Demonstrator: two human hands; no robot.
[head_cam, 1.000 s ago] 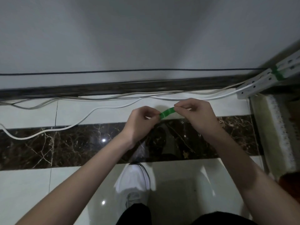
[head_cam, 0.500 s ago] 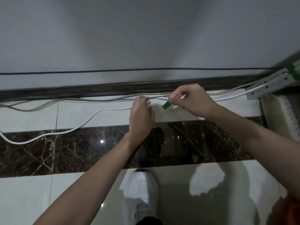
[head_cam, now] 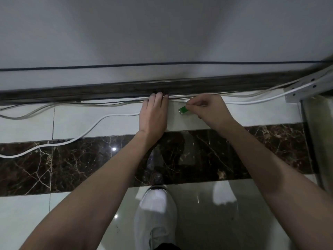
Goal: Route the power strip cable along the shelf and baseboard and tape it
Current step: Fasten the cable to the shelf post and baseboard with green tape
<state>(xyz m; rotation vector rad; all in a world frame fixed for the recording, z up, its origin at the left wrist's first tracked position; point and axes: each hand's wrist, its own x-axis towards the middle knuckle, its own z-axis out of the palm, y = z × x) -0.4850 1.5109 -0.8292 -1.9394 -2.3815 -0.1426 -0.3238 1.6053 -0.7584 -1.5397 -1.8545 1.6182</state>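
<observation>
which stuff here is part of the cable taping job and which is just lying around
In use: white cable, green tape, baseboard, left hand pressing the cable, right hand pinching the tape.
Just there: grey cables, black wall wire, white shoe.

our left hand has let go of the green tape and reached forward; it now lies flat over the white cable, fingertips at the foot of the baseboard. our right hand alone pinches the tape, lowered to just beside the left.
</observation>
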